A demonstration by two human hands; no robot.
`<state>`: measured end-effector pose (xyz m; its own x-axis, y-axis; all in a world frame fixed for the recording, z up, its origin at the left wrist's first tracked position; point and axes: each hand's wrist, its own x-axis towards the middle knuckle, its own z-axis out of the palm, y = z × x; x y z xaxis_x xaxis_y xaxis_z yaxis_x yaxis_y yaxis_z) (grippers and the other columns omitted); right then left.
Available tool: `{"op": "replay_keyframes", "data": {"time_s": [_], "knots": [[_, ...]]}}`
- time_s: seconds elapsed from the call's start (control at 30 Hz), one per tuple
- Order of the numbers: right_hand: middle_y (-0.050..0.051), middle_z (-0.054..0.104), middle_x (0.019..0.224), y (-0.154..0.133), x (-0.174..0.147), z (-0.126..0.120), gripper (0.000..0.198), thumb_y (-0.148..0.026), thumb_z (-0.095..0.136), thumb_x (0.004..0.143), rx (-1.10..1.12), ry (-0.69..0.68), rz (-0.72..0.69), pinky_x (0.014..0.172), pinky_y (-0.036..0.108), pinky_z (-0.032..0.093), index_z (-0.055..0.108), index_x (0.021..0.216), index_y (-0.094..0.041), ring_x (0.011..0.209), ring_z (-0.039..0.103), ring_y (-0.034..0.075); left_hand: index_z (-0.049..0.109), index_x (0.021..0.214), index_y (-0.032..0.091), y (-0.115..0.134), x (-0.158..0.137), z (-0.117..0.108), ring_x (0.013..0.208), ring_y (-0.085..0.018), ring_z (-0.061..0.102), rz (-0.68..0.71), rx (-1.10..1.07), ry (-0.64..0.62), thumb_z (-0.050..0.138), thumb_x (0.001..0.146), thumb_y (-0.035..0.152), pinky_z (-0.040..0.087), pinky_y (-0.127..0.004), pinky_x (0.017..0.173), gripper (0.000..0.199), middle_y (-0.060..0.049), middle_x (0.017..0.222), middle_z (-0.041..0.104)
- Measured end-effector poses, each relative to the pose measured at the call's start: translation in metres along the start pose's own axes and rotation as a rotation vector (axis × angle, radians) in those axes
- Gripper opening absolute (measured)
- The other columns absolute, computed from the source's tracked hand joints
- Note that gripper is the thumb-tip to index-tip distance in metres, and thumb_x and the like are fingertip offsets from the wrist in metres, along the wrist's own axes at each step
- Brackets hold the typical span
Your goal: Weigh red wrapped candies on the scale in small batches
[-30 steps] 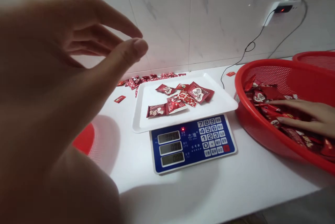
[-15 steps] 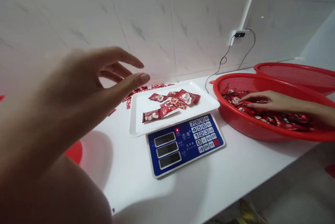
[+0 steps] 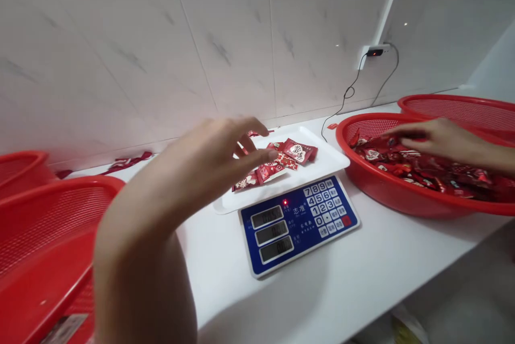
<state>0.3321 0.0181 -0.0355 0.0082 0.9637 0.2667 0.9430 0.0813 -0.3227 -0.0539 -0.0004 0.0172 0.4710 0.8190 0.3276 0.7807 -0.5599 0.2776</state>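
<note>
My left hand [image 3: 225, 151] reaches over the white tray [image 3: 322, 169] with fingers and thumb apart, holding nothing. Several red wrapped packets [image 3: 300, 152] lie on that tray, some partly hidden behind this hand. The tray sits on top of a blue digital scale [image 3: 300, 226] with a keypad and a lit red light. On the right, my right hand [image 3: 432, 137] is over a red mesh basket [image 3: 386, 202] full of similar packets. Its fingertips are closed around a small dark red packet [image 3: 391, 141], blurred by motion.
Another red basket [image 3: 458, 105] stands behind the full one. More red baskets [image 3: 76, 199] are at the left. A power plug [image 3: 375, 52] with a thin cable is on the tiled wall. Some loose red packets [image 3: 131, 161] lie along the wall.
My left hand has come down and right, from above the tray's left side to its packets. My right hand has risen slightly from the packets in the basket. The view has turned left.
</note>
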Motion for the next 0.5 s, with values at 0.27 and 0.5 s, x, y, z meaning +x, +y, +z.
{"op": "replay_keyframes", "data": {"time_s": [0.27, 0.5], "knots": [[0.002, 0.075, 0.110, -0.130, -0.026, 0.001, 0.031, -0.013, 0.061, 0.085, 0.889, 0.278, -0.272, 0.099, 0.034, 0.055, 0.073, 0.112, -0.018, 0.102, 0.070, 0.018, 0.061, 0.116, 0.028, 0.048, 0.012, 0.026, 0.104, -0.023, 0.068, 0.100, -0.397, 0.312, 0.065, 0.087, 0.040, 0.059, -0.031, 0.079, 0.032, -0.003, 0.125, 0.067], [-0.002, 0.065, 0.132, -0.141, -0.058, 0.020, 0.043, -0.026, 0.062, 0.088, 0.931, 0.060, -0.263, 0.101, 0.044, 0.055, 0.064, 0.130, -0.037, 0.122, 0.061, 0.024, 0.056, 0.082, 0.026, 0.054, 0.008, 0.020, 0.080, -0.017, 0.069, 0.077, -0.469, 0.315, 0.067, 0.084, 0.027, 0.060, -0.033, 0.072, 0.012, 0.004, 0.087, 0.069]]}}
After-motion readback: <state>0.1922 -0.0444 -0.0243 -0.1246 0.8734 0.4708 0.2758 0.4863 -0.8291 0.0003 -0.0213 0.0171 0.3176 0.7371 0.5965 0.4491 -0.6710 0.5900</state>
